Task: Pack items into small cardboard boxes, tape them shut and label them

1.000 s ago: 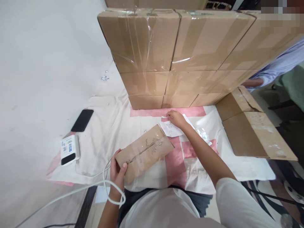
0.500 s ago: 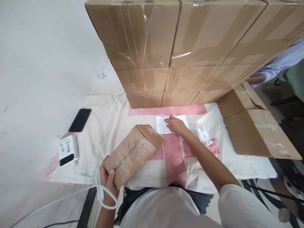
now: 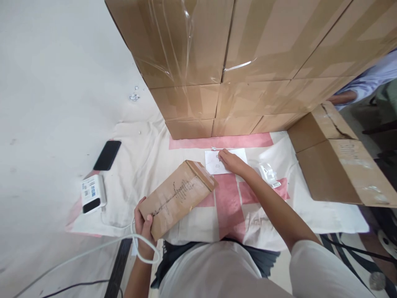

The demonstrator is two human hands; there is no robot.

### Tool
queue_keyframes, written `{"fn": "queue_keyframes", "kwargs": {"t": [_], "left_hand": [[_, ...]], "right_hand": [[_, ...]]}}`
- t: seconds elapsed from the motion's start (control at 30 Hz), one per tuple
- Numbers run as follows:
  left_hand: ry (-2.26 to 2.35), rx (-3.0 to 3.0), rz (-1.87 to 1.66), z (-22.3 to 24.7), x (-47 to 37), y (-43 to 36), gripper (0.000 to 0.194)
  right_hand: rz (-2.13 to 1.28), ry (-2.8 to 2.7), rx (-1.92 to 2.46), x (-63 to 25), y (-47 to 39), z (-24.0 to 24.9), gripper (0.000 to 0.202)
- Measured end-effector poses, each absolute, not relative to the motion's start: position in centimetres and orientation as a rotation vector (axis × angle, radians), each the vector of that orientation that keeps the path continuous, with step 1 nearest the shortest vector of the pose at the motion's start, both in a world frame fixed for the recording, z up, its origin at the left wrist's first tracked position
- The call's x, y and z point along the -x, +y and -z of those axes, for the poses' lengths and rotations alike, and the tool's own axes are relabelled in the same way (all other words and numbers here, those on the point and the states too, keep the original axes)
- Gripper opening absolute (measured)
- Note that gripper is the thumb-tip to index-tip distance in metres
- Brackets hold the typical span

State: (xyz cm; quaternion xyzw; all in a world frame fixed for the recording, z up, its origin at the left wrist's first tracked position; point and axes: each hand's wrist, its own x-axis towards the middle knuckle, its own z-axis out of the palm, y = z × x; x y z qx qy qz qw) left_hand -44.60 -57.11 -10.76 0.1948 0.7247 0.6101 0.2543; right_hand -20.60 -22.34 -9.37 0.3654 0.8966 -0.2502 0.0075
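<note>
My left hand (image 3: 144, 223) grips the near end of a small cardboard box (image 3: 178, 198), thumb on top. The box is tilted above the cloth, its upper face marked with dark handwriting and clear tape. My right hand (image 3: 231, 161) is over a white sheet of paper (image 3: 212, 169) with small dark outlines on it. Its fingertips are pinched together at the paper's surface; whatever is between them is hidden. A clear plastic wrapper (image 3: 269, 175) lies beside my right forearm. A loop of white cable (image 3: 145, 248) passes around my left wrist.
Stacked, taped cartons (image 3: 192, 99) rise behind the paper. An open cardboard box (image 3: 322, 174) stands at the right, near another person's sleeve (image 3: 369, 80). At the left lie a black phone (image 3: 107, 155) and a white device (image 3: 93, 192) on the cloth (image 3: 136, 174).
The view has shifted slightly. The held box has turned a little, showing more of its far end. My right fingers have drawn closer together over the paper.
</note>
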Motion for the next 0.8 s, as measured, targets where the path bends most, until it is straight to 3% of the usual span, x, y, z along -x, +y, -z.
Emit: {"fn": "queue_keyframes", "kwargs": {"t": [0.13, 0.3, 0.37, 0.53, 0.8], "left_hand": [[1.88, -0.442, -1.713, 10.2, 44.9, -56.6, 0.072], [1.768, -0.37, -1.752, 9.6, 45.6, -56.1, 0.073], [1.739, -0.363, -1.746, 9.4, 45.9, -55.9, 0.076], [1.684, -0.383, -1.738, 8.6, 46.1, -55.2, 0.08], [1.634, -0.309, -1.723, 7.4, 45.5, -54.3, 0.079]], "right_hand": [[0.935, 2.84, -1.154, 20.0, -23.4, 7.6, 0.016], [1.899, 2.738, -0.719, 18.6, -26.5, 4.9, 0.012], [2.103, 2.556, -0.509, 18.1, -27.8, 4.1, 0.017], [2.291, 2.373, -0.359, 17.6, -30.1, 3.6, 0.018], [2.294, 2.445, -0.449, 17.9, -32.3, 5.1, 0.012]]}}
